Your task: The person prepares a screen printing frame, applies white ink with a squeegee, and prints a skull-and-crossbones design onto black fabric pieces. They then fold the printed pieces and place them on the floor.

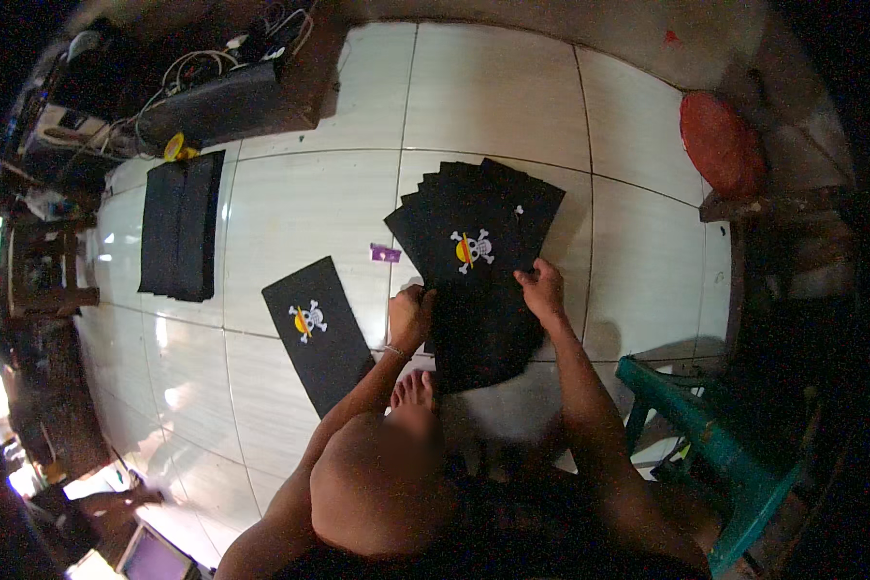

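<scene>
A fan of several black sheets [464, 208] with a printed skull-and-crossbones in a straw hat lies before me, held between both hands. My left hand [408, 314] is closed on its lower left edge, and my right hand [541, 290] pinches its right edge. A single black sheet [324, 358] with the same print lies on the floor to the left, partly behind my left forearm. A small purple item [385, 253] lies just left of the fan. My bare foot [414, 396] shows below my left hand.
Stacked black sheets [176, 232] lie at the left near a yellow roll [176, 147]. A dark ledge [222, 106] with cables is at the back left. A red round object [720, 140] stands at the right. A green plastic stool [696, 435] is beside my right arm on the tiled floor [493, 87].
</scene>
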Demonstrator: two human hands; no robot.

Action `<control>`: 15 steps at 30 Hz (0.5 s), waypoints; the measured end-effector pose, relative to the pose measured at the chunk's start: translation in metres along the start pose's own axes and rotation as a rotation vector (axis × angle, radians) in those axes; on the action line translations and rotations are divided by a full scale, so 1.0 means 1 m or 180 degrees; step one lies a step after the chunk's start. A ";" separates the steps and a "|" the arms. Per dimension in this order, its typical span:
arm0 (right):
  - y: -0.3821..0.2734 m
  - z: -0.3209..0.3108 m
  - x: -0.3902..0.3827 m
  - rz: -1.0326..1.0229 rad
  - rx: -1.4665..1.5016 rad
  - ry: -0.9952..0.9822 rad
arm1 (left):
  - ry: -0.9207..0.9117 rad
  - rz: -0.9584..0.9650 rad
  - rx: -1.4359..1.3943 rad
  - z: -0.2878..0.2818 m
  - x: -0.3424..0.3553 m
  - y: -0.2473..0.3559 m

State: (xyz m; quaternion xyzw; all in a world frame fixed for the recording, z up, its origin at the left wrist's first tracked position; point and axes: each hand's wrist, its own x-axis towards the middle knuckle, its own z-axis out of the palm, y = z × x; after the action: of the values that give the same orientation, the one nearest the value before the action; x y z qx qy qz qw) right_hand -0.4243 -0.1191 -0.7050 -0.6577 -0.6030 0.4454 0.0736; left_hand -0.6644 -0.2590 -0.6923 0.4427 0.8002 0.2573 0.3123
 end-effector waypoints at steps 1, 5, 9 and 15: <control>0.002 0.002 -0.001 0.0031 -0.0097 0.0031 | -0.0007 -0.0047 -0.0049 -0.003 -0.005 0.000; 0.004 0.012 -0.011 -0.0048 -0.0137 0.0382 | 0.0155 0.0316 0.0053 -0.015 -0.026 0.008; 0.000 0.019 -0.021 0.0276 0.0224 0.0608 | 0.0107 0.0329 0.0855 -0.025 -0.035 0.016; 0.012 0.026 -0.025 0.0453 0.0861 0.0577 | -0.0403 -0.0009 0.0233 -0.013 -0.075 0.006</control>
State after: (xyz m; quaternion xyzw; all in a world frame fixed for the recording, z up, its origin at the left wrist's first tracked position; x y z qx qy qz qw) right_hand -0.4302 -0.1551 -0.7153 -0.7203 -0.4804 0.4655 0.1838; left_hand -0.6392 -0.3233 -0.6588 0.4681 0.7883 0.1988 0.3463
